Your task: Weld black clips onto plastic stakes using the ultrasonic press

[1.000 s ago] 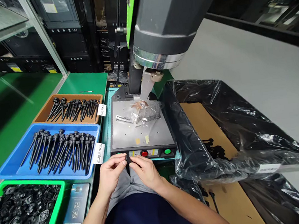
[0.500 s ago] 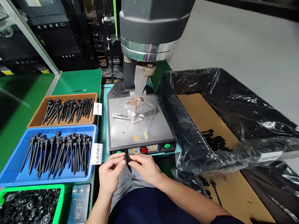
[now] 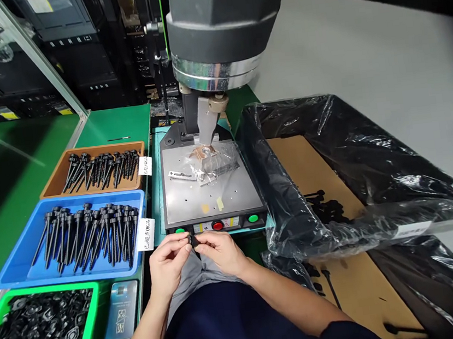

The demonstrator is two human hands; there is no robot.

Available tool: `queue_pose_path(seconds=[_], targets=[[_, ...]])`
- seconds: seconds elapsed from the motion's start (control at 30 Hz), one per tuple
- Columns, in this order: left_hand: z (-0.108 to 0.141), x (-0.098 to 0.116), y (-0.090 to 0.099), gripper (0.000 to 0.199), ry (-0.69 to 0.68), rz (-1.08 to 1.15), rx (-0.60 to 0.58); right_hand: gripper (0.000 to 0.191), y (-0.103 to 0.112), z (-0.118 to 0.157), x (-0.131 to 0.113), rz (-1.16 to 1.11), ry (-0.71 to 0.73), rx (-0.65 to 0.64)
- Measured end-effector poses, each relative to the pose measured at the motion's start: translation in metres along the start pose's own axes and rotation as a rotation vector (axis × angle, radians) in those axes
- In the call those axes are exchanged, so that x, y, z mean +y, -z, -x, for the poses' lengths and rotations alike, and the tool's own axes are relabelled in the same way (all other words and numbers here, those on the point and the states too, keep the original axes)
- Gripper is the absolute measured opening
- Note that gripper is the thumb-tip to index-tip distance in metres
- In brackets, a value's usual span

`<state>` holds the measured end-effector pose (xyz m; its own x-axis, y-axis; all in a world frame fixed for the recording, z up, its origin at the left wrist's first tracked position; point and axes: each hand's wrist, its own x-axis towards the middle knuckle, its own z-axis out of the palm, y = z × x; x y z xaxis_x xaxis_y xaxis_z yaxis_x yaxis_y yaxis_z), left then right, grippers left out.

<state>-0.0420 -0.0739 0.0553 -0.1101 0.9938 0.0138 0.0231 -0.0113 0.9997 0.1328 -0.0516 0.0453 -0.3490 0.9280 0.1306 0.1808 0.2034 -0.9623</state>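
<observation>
A small black part [image 3: 191, 241] sits between the person's fingertips, above the lap and just in front of the machine's control strip. The left hand [image 3: 167, 262] pinches it between thumb and fingers; the right hand [image 3: 221, 253] grips it from the other side, partly hiding it. Right behind the hands are two green buttons and a red button [image 3: 217, 225], then a metal plate [image 3: 177, 211]. A fixture in clear plastic [image 3: 219, 162] occupies the plate's rear half, under a heavy press head [image 3: 217, 66] that limits the height there; the front half offers flat room. To the left, a green bin [image 3: 95, 290], a blue tray [image 3: 45, 274] and a brown tray [image 3: 53, 185] crowd the bench [image 3: 121, 119] up to its edge, with a phone [image 3: 120, 312] beside the bin. To the right, a box lined with black plastic [image 3: 372, 146] stands close against the machine, hemming that side.
</observation>
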Motion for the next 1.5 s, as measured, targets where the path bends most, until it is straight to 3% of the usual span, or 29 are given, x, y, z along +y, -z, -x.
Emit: queue_pose_path(seconds=[0.3,0.5,0.8,1.0,1.23,1.37,1.5], targets=[[-0.003,0.001,0.006,0.007,-0.003,-0.014,-0.085,0.014,0.006,-0.001,0.006,-0.137,-0.155,-0.119],[-0.006,-0.006,0.007,0.006,0.005,0.053,-0.103,0.011,0.006,0.000,-0.003,0.034,0.052,-0.023],[-0.010,-0.013,0.008,0.009,0.016,0.092,-0.154,0.008,0.007,0.004,0.002,-0.092,-0.121,-0.061],[-0.007,-0.010,0.008,0.009,-0.034,0.001,-0.134,0.016,0.007,0.008,0.001,0.084,0.073,-0.007],[0.000,-0.012,0.008,0.019,-0.142,-0.160,-0.170,0.019,0.008,0.011,0.004,0.133,0.108,-0.006],[0.006,-0.022,0.000,0.032,-0.191,-0.202,-0.145,0.019,0.004,0.012,0.004,0.169,0.125,0.056],[0.010,-0.025,-0.003,0.030,-0.232,-0.227,-0.110,0.020,0.004,0.013,0.005,0.174,0.160,0.059]])
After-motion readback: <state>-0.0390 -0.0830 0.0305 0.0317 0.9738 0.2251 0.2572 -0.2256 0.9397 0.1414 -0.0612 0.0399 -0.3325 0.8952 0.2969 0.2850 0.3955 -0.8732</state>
